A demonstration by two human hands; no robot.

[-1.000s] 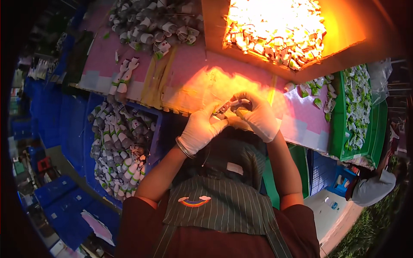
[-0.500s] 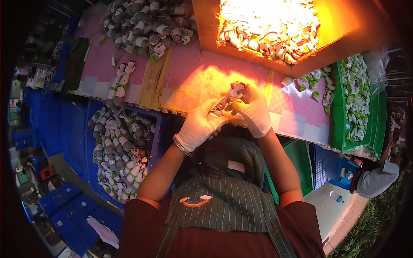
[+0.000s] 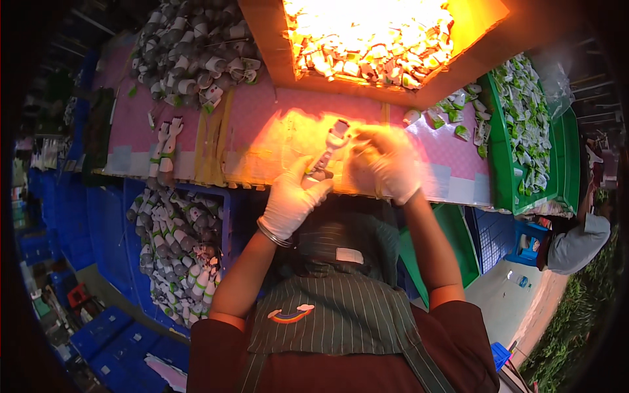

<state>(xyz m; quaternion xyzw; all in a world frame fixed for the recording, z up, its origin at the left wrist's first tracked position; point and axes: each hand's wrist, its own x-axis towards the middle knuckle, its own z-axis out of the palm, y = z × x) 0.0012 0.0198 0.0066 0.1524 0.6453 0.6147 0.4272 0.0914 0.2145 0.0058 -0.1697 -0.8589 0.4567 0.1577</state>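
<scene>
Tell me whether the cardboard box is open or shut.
Open: the head view looks straight into the cardboard box, showing brightly lit small pieces inside.

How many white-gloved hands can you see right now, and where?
2: the left hand holds a pale part; the right hand, blurred, is just right of that part. Any hands of the person at far right can't be made out.

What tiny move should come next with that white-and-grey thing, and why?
Perhaps the right grip should move in and steady the upper end of the white-and-grey piece. The left grip holds only its lower end, and the upper end sticks up uncovered. The right one is close beside it, but too blurred to tell whether it holds anything.
</scene>
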